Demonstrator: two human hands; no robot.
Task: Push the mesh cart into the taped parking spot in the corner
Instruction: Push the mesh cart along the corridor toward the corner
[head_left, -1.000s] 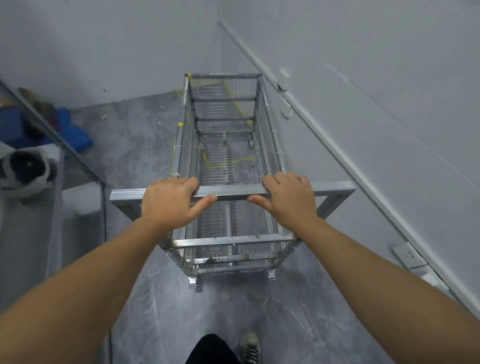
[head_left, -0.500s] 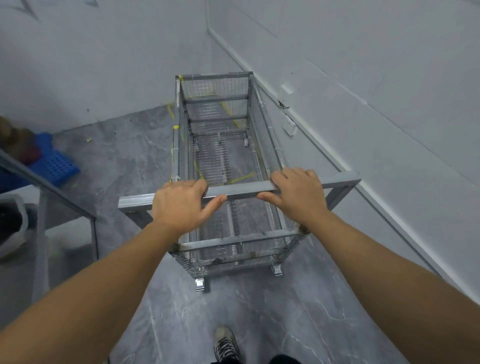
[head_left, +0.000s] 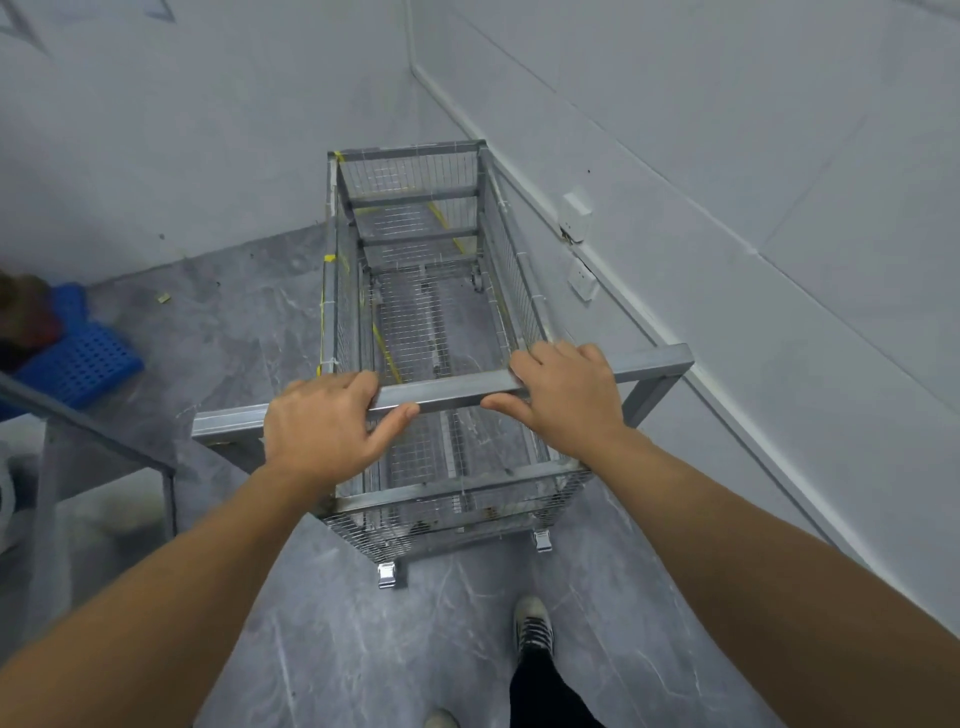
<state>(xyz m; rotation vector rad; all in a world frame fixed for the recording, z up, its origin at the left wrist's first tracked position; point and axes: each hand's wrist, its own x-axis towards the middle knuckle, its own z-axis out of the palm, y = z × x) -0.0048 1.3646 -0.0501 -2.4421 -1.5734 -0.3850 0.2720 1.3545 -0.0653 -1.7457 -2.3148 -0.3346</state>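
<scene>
Both hands are wrapped round the handle bar (head_left: 447, 394), left hand (head_left: 324, 426) and right hand (head_left: 563, 392) each with a closed grip. The mesh cart (head_left: 415, 291) sits far end toward the corner, right beside the right wall (head_left: 727, 156), with yellow tape (head_left: 387, 349) showing through its floor.

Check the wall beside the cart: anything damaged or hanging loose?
Yes. On the right wall, the upper white cover plate sits tilted, apparently loose, above a dark gap; the lower plate sits flatter. The mesh cart looks intact.

Your 2 arms reach forward, nearly straight. Your left hand (head_left: 324, 423) and right hand (head_left: 563, 397) grip the handle bar (head_left: 449, 391), thumbs underneath.
</scene>
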